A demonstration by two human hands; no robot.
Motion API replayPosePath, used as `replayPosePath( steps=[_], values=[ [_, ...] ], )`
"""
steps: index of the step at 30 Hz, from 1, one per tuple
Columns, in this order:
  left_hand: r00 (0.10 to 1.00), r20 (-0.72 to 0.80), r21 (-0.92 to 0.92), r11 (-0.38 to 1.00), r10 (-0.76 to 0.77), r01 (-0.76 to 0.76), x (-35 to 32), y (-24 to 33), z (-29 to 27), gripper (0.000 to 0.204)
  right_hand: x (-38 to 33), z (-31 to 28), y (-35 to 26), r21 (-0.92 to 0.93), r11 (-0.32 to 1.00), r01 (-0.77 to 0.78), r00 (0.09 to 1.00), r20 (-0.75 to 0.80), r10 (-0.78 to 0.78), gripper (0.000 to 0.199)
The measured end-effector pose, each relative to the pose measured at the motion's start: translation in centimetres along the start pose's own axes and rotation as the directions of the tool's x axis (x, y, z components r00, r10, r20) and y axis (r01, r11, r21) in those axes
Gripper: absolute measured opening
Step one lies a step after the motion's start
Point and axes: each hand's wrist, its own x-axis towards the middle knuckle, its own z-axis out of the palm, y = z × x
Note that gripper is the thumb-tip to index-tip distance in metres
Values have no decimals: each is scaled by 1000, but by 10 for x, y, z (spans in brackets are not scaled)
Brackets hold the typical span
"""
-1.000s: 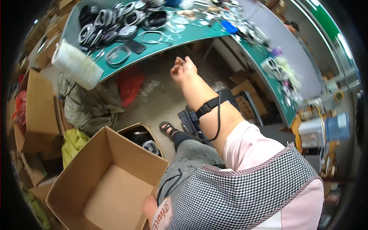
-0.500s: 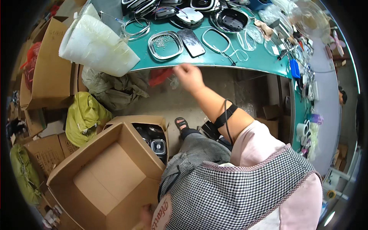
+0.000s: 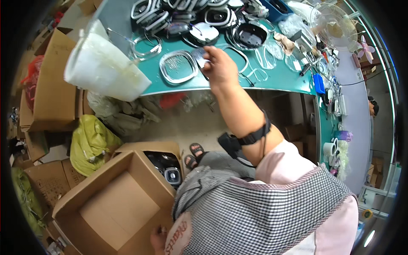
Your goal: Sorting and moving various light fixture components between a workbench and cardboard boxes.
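My right hand [image 3: 222, 68] reaches over the near edge of the green workbench [image 3: 280, 78], above a dark smartphone [image 3: 199, 55] that it partly covers. Its fingers are loosely bent and apart, with nothing seen between them. Just left of the phone lies a squarish ring-shaped frame [image 3: 179, 67] with small metal screws [image 3: 174, 63] inside it. Another thin ring with cable [image 3: 238, 57] lies to the hand's right. My left hand [image 3: 159, 239] is low down, beside the near right side of an open cardboard box [image 3: 140, 163]; it is partly cut off and its finger position is unclear.
Black and silver squarish housings [image 3: 216, 17] are piled at the back of the bench. A white foam roll [image 3: 104, 63] leans at its left end. Behind the open box another carton [image 3: 170, 146] holds similar parts. A yellow-green sack [image 3: 91, 142] stands at left, a clear fan [image 3: 335, 27] at right.
My right hand has moved forward from the bench's front edge to over the phone, and its fingers have loosened. My left hand shows slightly more beside the box. The whole view has shifted slightly.
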Motion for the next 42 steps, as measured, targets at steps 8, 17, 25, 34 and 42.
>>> replayPosePath(
  steps=[8, 17, 25, 34, 42],
  values=[
    [951, -284, -344, 913, 123, -221, 17, 133, -90, 27, -9, -67, -72, -114, 967, 229, 952, -182, -246, 19],
    [782, -502, -197, 832, 368, -518, 34, 272, -144, 28, 71, -126, -91, -355, 895, 270, 937, -116, -329, 16],
    [731, -407, -33, 791, 547, -611, 93, 471, -123, 33, 169, -139, -76, -689, 719, 94, 986, 167, 31, 24],
    [865, -299, -166, 871, 403, -463, 117, 510, -84, 36, 244, -165, -98, -726, 676, 129, 952, 282, 122, 24],
    [877, -480, -443, 872, -36, -207, 116, 414, -51, 32, 234, -85, -67, -731, 639, 238, 837, 488, 246, 20]
  ],
)
